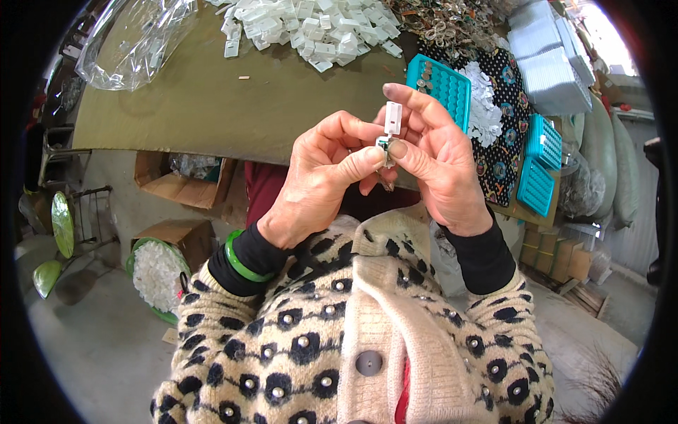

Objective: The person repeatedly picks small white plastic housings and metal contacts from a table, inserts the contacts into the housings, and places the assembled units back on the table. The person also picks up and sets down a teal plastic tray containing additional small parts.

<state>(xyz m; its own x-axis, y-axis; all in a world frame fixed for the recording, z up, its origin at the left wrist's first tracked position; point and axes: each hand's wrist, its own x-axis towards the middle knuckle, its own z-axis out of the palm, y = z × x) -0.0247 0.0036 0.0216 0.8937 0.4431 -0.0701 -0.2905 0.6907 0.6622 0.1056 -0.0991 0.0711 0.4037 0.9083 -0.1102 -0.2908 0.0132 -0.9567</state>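
Pinching white plastic pc. (393, 117) w/ small green part (383, 143) betw. thumbs & fingers, L hand (318, 166) and R hand (450, 161) hold it approx. above worktop's (176, 113) near edge, where uneven thumb pressure could, prob., cause slip & drop.

White piece (394, 113): smooth plastic, satin. Heaped translucent pieces (314, 30): smooth plastic, slight sheen. Clear bag (134, 46): glossy, crinkled plastic film. Tabletop (183, 116): matt. Teal tray (450, 88): moulded plastic, low gloss. Cardigan (296, 339): rough knit. Green bangle (234, 258): glossy, smooth. Carton (173, 189): matt cardboard. 2 cuffs (484, 261): matt cloth.
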